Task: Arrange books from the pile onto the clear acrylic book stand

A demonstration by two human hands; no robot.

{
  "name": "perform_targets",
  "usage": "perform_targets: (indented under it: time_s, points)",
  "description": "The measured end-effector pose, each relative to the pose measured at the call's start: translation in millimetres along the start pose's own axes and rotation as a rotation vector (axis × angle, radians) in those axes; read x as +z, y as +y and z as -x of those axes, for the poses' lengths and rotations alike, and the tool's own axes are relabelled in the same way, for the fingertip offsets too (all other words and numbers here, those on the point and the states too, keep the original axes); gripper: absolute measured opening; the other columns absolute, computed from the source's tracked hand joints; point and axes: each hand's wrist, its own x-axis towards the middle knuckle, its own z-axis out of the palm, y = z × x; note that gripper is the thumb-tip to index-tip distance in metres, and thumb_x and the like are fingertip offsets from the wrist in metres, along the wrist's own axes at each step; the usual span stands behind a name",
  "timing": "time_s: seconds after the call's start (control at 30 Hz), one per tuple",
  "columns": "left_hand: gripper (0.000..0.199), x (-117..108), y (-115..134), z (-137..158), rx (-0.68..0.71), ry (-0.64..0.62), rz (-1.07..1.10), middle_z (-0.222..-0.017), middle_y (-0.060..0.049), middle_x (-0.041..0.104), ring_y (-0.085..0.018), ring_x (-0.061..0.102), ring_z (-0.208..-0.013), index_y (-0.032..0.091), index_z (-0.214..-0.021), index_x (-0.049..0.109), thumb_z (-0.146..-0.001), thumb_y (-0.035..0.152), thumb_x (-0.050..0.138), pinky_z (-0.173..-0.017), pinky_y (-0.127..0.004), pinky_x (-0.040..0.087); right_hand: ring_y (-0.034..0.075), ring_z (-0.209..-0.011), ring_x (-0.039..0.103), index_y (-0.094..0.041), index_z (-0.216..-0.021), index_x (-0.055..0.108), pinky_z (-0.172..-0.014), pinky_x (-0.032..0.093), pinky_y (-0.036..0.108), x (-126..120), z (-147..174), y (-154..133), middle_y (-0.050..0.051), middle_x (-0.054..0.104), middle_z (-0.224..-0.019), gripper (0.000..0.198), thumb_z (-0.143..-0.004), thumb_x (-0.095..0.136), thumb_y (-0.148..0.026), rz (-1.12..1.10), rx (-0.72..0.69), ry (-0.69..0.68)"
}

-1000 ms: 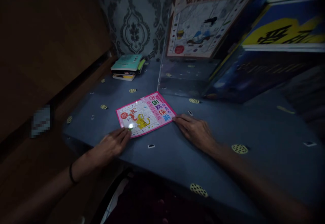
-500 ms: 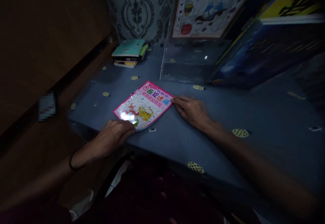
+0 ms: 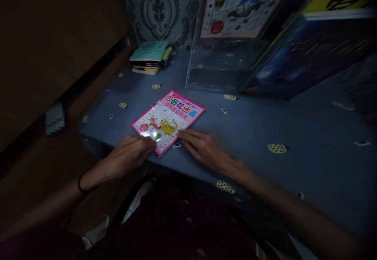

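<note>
A thin picture book [image 3: 169, 118] with a pink border, large Chinese characters and a drawn yellow tiger lies on the blue table cover. My left hand [image 3: 131, 152] is closed at the book's near left edge, its fingertips over the edge close to the near corner. On the other side, my right hand [image 3: 206, 148] reaches in with its fingers stretched out, fingertips at the book's right edge; it is slightly blurred. A patch of glare covers part of the cover beside my left fingers.
The table cover [image 3: 250, 130] has yellow dotted shapes. A small stack of books [image 3: 150, 55] stands at the back left. Clear plastic stands [image 3: 218, 69] hold a picture sheet [image 3: 235, 8] and a large blue-and-yellow book [image 3: 312, 55] at the back right. Brown wooden panelling [image 3: 59, 36] rises on the left.
My right hand has slid from the book's right corner down along its right edge, nearer to me. The near corner of the book, bent before, now lies flatter. My left hand stays almost in place.
</note>
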Motion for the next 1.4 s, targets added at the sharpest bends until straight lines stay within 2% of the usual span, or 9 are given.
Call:
perform_targets:
  time_s: [0.13, 0.27, 0.5, 0.73, 0.93, 1.1, 1.23, 1.3, 1.4]
  points:
    - [0.031, 7, -5, 7, -0.002, 0.017, 0.039, -0.115, -0.008, 0.075, -0.022, 0.070, -0.103, 0.021, -0.118, 0.069, -0.103, 0.032, 0.044, -0.094, -0.039, 0.054, 0.022, -0.105, 0.071, -0.019, -0.128, 0.064, -0.089, 0.060, 0.040, 8, 3, -40, 0.011, 0.071, -0.123, 0.036, -0.097, 0.048, -0.011, -0.145, -0.142, -0.147]
    - [0.028, 0, -12, -1, -0.018, 0.047, 0.098, -0.104, -0.006, 0.077, -0.020, 0.072, -0.094, 0.022, -0.108, 0.072, -0.101, 0.034, 0.048, -0.086, -0.034, 0.055, 0.020, -0.093, 0.071, -0.019, -0.124, 0.064, -0.079, 0.060, 0.034, 9, 3, -57, 0.011, 0.070, -0.120, 0.034, -0.094, 0.051, -0.009, -0.098, -0.130, -0.263]
    - [0.029, -15, -55, -87, -0.242, 0.336, 0.111, -0.109, -0.011, 0.073, -0.026, 0.066, -0.103, 0.018, -0.111, 0.068, -0.093, 0.036, 0.054, -0.086, -0.036, 0.051, 0.016, -0.071, 0.066, -0.016, -0.099, 0.065, -0.060, 0.051, 0.028, 5, -8, -65, 0.006, 0.071, -0.096, 0.017, -0.099, 0.048, -0.016, 0.049, -0.158, -0.293]
    - [0.028, -3, -64, -134, -0.448, 0.263, 0.868, -0.062, -0.002, 0.064, -0.020, 0.063, -0.063, 0.016, -0.075, 0.064, -0.074, 0.042, 0.075, -0.054, -0.026, 0.047, 0.017, -0.082, 0.066, -0.019, -0.092, 0.066, -0.071, 0.051, 0.027, 14, -2, -58, 0.004, 0.069, -0.093, 0.013, -0.098, 0.056, -0.022, -0.136, 0.024, -0.129]
    - [0.036, -6, -49, -118, -0.413, 0.262, 1.255, -0.068, -0.004, 0.070, -0.017, 0.066, -0.056, 0.017, -0.077, 0.061, -0.071, 0.047, 0.080, -0.058, -0.029, 0.056, 0.018, -0.079, 0.062, -0.021, -0.083, 0.056, -0.070, 0.053, 0.031, 17, -3, -21, 0.004, 0.062, -0.095, 0.009, -0.085, 0.062, -0.015, -0.275, 0.438, 0.190]
    - [0.037, -11, -32, -116, -0.327, 0.328, 1.613, -0.074, -0.003, 0.074, -0.015, 0.068, -0.059, 0.015, -0.085, 0.065, -0.066, 0.037, 0.089, -0.060, -0.025, 0.057, 0.014, -0.061, 0.053, -0.024, -0.096, 0.049, -0.057, 0.051, 0.031, 13, -4, 10, 0.001, 0.060, -0.093, 0.036, -0.068, 0.071, -0.028, -0.513, 0.658, 0.565]
    - [0.042, -15, -14, -121, -0.240, 0.361, 1.657, -0.076, -0.004, 0.075, -0.015, 0.068, -0.060, 0.014, -0.086, 0.066, -0.065, 0.042, 0.090, -0.061, -0.025, 0.057, 0.009, -0.042, 0.040, -0.023, -0.102, 0.051, -0.036, 0.035, 0.022, -7, -7, 16, -0.005, 0.058, -0.073, 0.052, -0.068, 0.073, -0.055, -0.959, 0.761, 0.433]
    - [0.045, -16, -7, -125, -0.193, 0.395, 1.667, -0.079, -0.004, 0.075, -0.017, 0.069, -0.063, 0.015, -0.089, 0.067, -0.064, 0.045, 0.090, -0.063, -0.026, 0.057, 0.008, -0.037, 0.036, -0.020, -0.100, 0.056, -0.035, 0.034, 0.021, -23, -11, 15, -0.008, 0.052, -0.057, 0.053, -0.073, 0.069, -0.063, -1.112, 0.682, 0.306]
    - [0.048, -15, -2, -133, -0.112, 0.474, 1.681, -0.086, -0.004, 0.076, -0.020, 0.073, -0.075, 0.018, -0.094, 0.067, -0.065, 0.050, 0.089, -0.070, -0.029, 0.058, 0.011, -0.042, 0.047, -0.018, -0.098, 0.063, -0.042, 0.044, 0.023, -50, -15, 14, -0.003, 0.058, -0.058, 0.053, -0.077, 0.067, -0.066, -1.058, 0.538, 0.342]
